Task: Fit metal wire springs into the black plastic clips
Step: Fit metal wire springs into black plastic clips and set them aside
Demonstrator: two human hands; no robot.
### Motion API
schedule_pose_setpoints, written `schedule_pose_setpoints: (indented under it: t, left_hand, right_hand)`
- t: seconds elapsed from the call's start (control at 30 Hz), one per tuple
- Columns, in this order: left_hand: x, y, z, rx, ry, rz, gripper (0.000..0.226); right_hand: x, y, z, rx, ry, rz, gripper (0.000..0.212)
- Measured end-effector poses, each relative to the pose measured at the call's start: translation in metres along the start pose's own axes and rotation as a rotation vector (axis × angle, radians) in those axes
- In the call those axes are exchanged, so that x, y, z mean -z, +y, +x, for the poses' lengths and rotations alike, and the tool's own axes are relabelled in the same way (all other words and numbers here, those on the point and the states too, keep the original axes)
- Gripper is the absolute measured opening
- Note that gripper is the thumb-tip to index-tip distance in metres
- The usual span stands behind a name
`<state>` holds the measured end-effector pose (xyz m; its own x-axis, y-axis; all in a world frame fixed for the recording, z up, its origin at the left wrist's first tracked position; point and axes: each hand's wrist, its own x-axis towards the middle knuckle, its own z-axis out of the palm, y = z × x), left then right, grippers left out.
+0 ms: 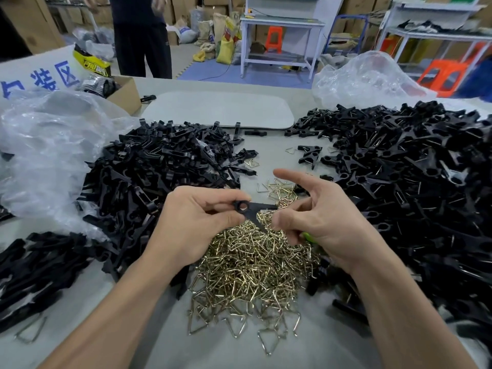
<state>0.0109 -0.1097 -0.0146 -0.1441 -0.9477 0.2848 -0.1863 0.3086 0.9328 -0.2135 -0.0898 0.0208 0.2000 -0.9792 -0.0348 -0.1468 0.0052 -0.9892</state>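
Over the spring heap (247,262), the left hand (191,222) pinches a black clip (253,210) by its ring. The right hand (322,217), also over it, curls round a green thing (308,237), forefinger straight.

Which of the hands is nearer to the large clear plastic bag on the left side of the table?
Left. The left hand is right of the bag; the right hand lies farther right.

Left hand: there's your bare left hand (191,222), uncovered from fingertips to wrist.
Right hand: now your bare right hand (319,217), same story, plain and uncovered.
Forearms: your left forearm (119,302) and right forearm (394,302) run bare right down to the bottom edge of view.
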Motion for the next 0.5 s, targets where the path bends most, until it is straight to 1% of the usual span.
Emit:
schedule_pose_setpoints:
  t: [0.27, 0.5]
  left_hand:
    - [-0.0043, 0.0046, -0.0043, -0.060, -0.027, -0.011, 0.049]
    - [-0.0026, 0.0073, -0.0053, -0.030, -0.030, 0.051, 0.051]
  right_hand:
    - [0.0045, 0.0017, -0.0017, -0.048, -0.081, 0.046, 0.085]
    - [0.0031, 0.0031, -0.0005, -0.025, -0.069, -0.062, 0.087]
